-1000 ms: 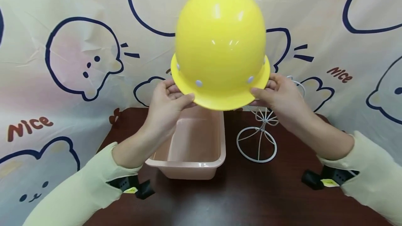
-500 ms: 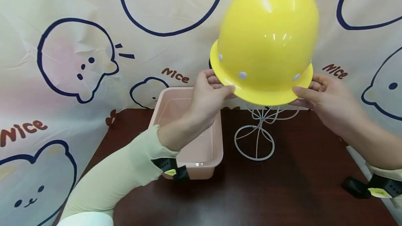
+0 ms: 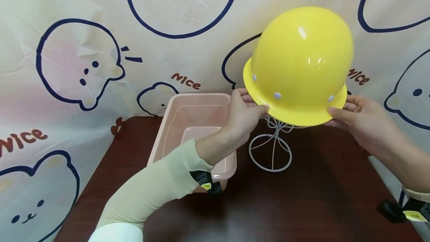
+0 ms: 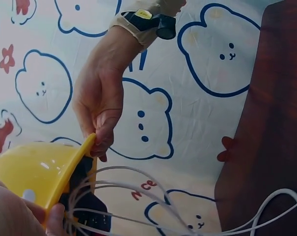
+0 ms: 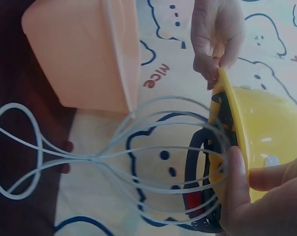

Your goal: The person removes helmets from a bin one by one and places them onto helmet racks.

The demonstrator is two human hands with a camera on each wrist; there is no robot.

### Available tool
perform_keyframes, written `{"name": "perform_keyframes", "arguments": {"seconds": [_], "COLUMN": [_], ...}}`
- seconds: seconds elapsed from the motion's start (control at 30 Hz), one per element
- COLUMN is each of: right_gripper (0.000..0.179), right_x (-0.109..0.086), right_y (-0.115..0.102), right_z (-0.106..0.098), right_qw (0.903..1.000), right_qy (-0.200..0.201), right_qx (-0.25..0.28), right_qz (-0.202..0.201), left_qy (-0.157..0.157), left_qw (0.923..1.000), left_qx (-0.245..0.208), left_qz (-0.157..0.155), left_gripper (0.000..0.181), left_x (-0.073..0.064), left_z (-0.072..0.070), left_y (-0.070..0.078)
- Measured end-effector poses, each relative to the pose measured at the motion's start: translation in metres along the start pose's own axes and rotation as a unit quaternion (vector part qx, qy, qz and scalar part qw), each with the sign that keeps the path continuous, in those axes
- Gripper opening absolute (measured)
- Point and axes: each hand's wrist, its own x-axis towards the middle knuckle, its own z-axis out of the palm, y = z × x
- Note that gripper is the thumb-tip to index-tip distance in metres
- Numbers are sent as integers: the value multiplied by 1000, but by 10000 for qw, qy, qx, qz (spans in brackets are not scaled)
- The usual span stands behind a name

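A yellow hard hat (image 3: 302, 62) is held brim-down over a white wire stand (image 3: 276, 148). The left hand (image 3: 246, 117) pinches the brim at its left side, thumb on top. On the other side the right hand (image 3: 366, 120) pinches the brim in the same way. In the right wrist view the upper loops of the wire stand (image 5: 158, 152) reach into the hat's opening, beside its dark inner straps (image 5: 195, 172). The left wrist view also shows the loops entering under the brim. Whether the hat's inside rests on the wires is hidden.
A pink plastic basin (image 3: 193, 122) stands on the dark brown table (image 3: 268, 212), left of the stand and partly behind the left forearm. A cloth printed with cartoon bears (image 3: 181, 6) hangs behind the table.
Both hands have carried the hard hat to the right, from above the basin to above the wire stand. In the last half second it has come down onto the stand's upper loops.
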Motion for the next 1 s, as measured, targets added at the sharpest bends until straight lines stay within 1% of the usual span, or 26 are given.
{"name": "perform_keyframes", "arguments": {"seconds": [0.07,0.13,0.3,0.53,0.63,0.7,0.83,1.0], "right_gripper": [30,29,27,28,28,29,30,30], "right_x": [0,0,-2,-6,-7,-9,-12,-12], "right_y": [8,15,32,50,59,64,75,83], "right_z": [0,2,8,11,12,13,17,18], "right_qw": [9984,9972,9962,9937,9944,9959,9984,9998], "right_qy": [-133,-174,-144,-151,-151,-108,-42,-96], "right_qx": [555,729,862,1111,1045,897,566,113], "right_qz": [65,51,-2,-86,-49,-8,-57,-151], "left_qy": [65,87,148,121,150,169,167,78], "left_qw": [10000,9999,9995,9993,9989,9983,9971,9968], "left_qx": [-12,-17,-63,-106,46,136,272,303], "left_qz": [-49,-114,-278,-325,-445,-536,-686,-734], "left_gripper": [57,57,55,56,55,54,54,58], "left_x": [0,1,2,-1,-2,-3,-4,-6], "left_z": [-1,-2,-4,-7,-8,-9,-11,-15], "left_y": [-6,-12,-27,-43,-50,-54,-62,-69]}}
